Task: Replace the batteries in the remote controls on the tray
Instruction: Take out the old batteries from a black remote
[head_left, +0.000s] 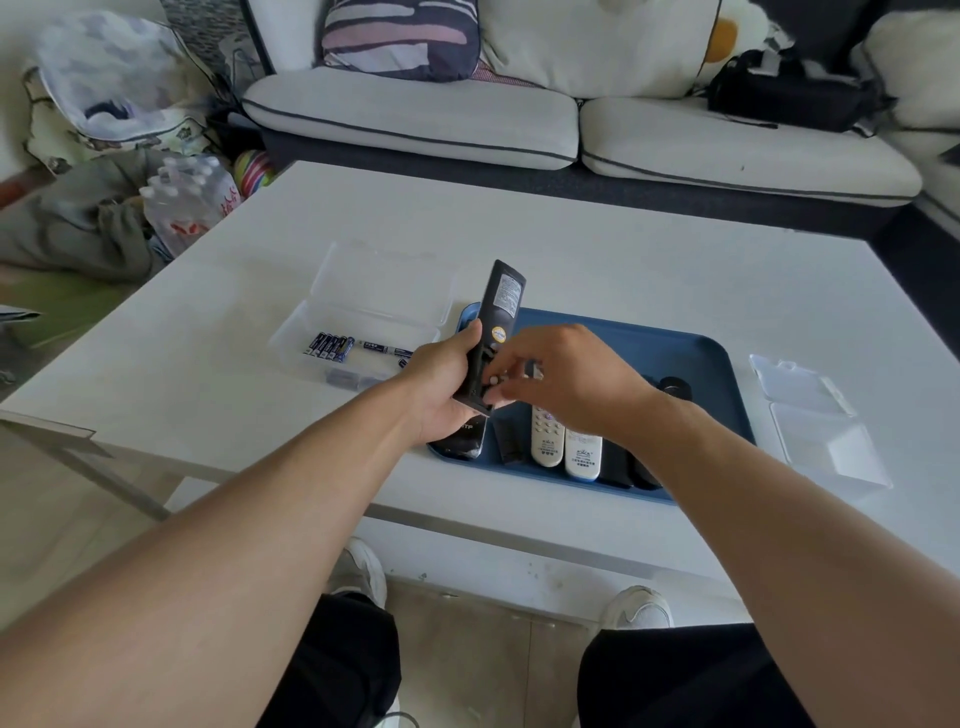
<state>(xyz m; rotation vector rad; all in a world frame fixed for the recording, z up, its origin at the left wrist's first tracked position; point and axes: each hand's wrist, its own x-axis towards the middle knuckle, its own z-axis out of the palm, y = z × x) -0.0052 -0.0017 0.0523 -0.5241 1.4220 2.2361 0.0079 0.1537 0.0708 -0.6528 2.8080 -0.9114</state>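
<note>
My left hand (441, 382) grips a long black remote (497, 317) by its lower end, back side up, tilted above the left edge of the blue tray (691, 358). My right hand (561, 376) has its fingertips at the remote's open battery compartment, pinching a small pale battery (493, 382). Several more remotes lie on the tray, among them two white ones (563, 441) and a black one (462, 441) under my left hand. Blue batteries (330, 347) lie in an open clear plastic box (363, 312) left of the tray.
The white table (597, 249) carries a second open clear case (815, 415) right of the tray. A sofa (415, 114) stands behind the table. Bags and a pack of water bottles (187, 202) sit on the floor at the left.
</note>
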